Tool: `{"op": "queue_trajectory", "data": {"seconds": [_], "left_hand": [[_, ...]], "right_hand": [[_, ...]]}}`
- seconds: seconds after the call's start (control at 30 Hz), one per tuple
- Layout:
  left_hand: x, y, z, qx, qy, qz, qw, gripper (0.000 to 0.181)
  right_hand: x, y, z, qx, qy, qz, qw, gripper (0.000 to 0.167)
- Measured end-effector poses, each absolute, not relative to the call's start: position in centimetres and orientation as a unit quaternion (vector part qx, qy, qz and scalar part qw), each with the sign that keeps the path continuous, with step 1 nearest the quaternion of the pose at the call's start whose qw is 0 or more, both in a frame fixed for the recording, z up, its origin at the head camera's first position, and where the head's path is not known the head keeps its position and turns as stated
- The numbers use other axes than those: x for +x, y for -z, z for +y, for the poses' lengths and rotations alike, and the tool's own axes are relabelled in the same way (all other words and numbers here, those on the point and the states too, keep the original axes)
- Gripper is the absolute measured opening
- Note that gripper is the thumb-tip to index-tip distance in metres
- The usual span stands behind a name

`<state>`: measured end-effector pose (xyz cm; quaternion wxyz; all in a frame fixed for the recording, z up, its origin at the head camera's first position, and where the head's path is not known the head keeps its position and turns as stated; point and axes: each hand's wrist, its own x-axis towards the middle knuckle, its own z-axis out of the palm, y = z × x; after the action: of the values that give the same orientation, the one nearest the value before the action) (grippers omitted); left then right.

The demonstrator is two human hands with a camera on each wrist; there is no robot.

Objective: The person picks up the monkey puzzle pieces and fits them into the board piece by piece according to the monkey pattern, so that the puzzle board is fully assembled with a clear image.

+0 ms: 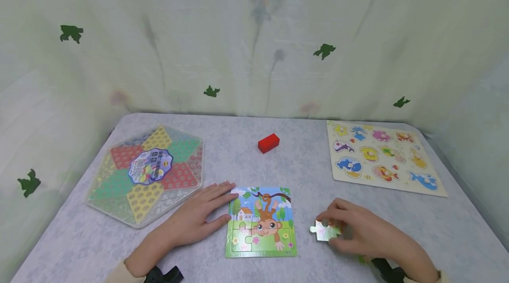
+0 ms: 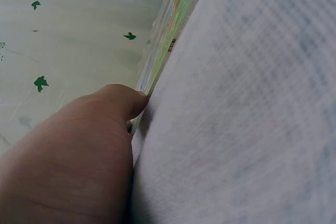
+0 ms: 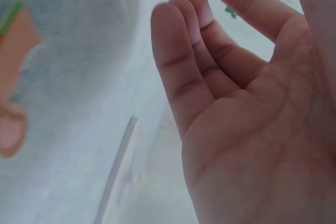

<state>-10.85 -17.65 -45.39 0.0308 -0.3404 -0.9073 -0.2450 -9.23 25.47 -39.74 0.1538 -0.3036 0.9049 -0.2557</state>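
Observation:
A square monkey jigsaw puzzle (image 1: 262,223) lies flat on the table, with seams between pieces showing in its picture. My left hand (image 1: 199,212) rests beside it, fingers extended, fingertips on its upper left edge; in the left wrist view the thumb (image 2: 123,100) meets the puzzle's side (image 2: 176,27). To the right of the puzzle, my right hand (image 1: 362,232) pinches a loose jigsaw piece (image 1: 321,231) between thumb and fingers, just above the tabletop. Another piece (image 1: 362,258) lies partly hidden under that hand. A blurred orange piece (image 3: 18,51) shows at the left of the right wrist view.
A hexagonal Chinese checkers board (image 1: 147,175) lies at the left. Toward the back stands a red block (image 1: 268,143). At the back right is a wooden peg puzzle (image 1: 383,157) with sea animals. A patterned curtain (image 1: 254,53) hangs behind the table (image 1: 302,159).

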Motion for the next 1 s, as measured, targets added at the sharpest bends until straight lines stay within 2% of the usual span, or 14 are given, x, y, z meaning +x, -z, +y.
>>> {"op": "queue_trajectory", "data": {"seconds": [0.2,0.43,0.67,1.0], "left_hand": [[-10.9,45.4,-17.7,-0.343,0.242,-0.907,0.038,0.052],[-10.9,45.2,-17.8,-0.34,0.244,-0.908,0.025,0.052],[-10.8,45.4,-17.8,-0.343,0.244,-0.906,0.035,0.052],[-10.9,45.5,-17.8,-0.341,0.241,-0.908,0.029,0.052]], "right_hand": [[-9.9,38.8,24.1,-0.319,0.248,0.904,0.142,0.036],[-10.5,37.9,22.3,-0.34,0.241,0.897,0.145,0.037],[-10.9,37.4,20.8,-0.362,0.247,0.885,0.156,0.037],[-11.2,37.7,18.7,-0.409,0.245,0.871,0.118,0.035]]}}
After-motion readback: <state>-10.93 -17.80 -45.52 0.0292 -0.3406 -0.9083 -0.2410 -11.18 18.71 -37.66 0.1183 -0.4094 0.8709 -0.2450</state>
